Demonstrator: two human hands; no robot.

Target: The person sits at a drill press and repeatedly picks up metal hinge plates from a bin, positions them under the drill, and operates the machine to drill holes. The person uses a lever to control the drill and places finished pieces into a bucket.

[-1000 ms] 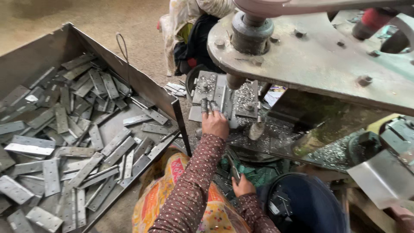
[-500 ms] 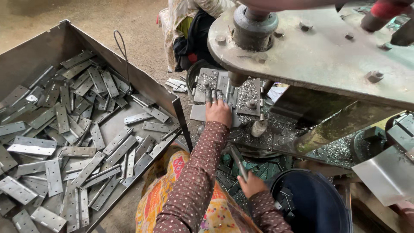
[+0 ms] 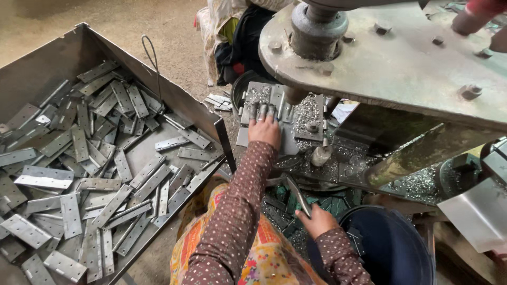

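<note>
A bare sandy floor (image 3: pixel 158 31) runs behind a heavy grey machine plate (image 3: pixel 401 63) that overhangs the work. At left, a big sheet-metal tray (image 3: pixel 58 58) holds a loose heap of flat hinge plates (image 3: pixel 95 174). Under the machine, a metal block (image 3: pixel 274 113) sits littered with shavings. The left hand (image 3: pixel 265 129) lies on it, fingers stretched flat and gripping nothing. The right hand (image 3: pixel 317 219), lower down, is closed around a hinge strip (image 3: pixel 294 192).

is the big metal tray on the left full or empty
Partly full: flat metal hinge plates lie loosely heaped across the tray, with bare floor showing between some.
</note>
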